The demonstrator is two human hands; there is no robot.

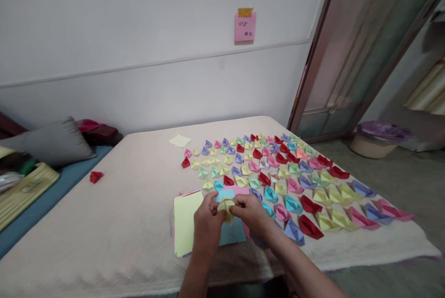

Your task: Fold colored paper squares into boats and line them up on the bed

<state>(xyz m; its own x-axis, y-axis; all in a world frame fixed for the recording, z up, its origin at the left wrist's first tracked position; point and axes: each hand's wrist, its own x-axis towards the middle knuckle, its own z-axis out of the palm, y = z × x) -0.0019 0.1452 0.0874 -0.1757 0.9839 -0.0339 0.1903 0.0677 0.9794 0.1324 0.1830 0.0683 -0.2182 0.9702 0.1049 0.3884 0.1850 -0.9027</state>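
Note:
A small folded piece of yellow paper (pixel 226 210) is pinched between my two hands, above the paper stacks. My left hand (pixel 208 218) is closed on its left side, while my right hand (pixel 251 213) grips its right side with thumb and fingers. Beneath my hands lie a stack of yellow sheets (pixel 187 221) on the left and blue paper (pixel 233 233) on the right, with pink paper partly showing behind. Many folded paper boats in red, yellow, pink, blue and green, such as a red boat (pixel 310 227), stand in rows on the cream cloth (pixel 139 205).
A red folded paper (pixel 96 177) lies at the left, and a loose yellow sheet (pixel 180 140) near the wall. A grey pillow (pixel 52 142) and a bamboo mat (pixel 29 191) are at far left. A pink note (pixel 245 28) hangs on the wall; a covered bin (pixel 370 142) stands right.

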